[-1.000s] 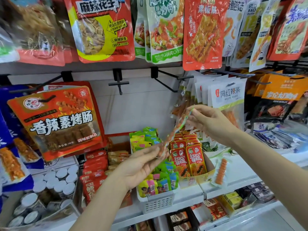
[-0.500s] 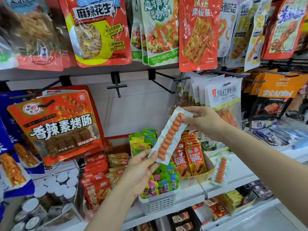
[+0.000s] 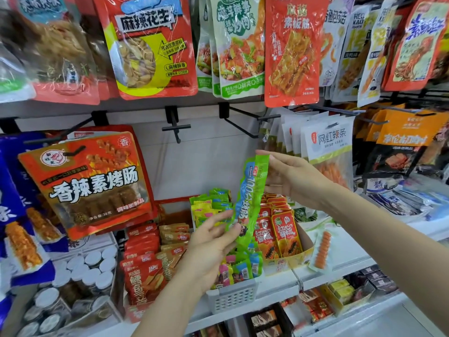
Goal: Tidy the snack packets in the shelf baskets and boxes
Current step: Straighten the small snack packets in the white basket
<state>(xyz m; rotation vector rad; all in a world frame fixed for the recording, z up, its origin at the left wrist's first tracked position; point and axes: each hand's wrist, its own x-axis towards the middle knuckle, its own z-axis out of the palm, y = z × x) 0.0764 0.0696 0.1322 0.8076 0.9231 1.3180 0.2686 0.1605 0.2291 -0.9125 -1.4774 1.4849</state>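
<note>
Green-and-blue packet (image 3: 249,190) above a white perforated basket (image 3: 233,299).

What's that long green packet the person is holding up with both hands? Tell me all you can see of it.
The long green packet is a narrow strip of glossy plastic film, bright green with a blue band and white printed characters. It is held tilted, top end leaning right, in front of the shelf above the white basket of small sweets. The right hand pinches its top end; the fingers of the left hand hold its lower end. It looks sealed and slightly crinkled. What is inside cannot be seen from this side.
</note>
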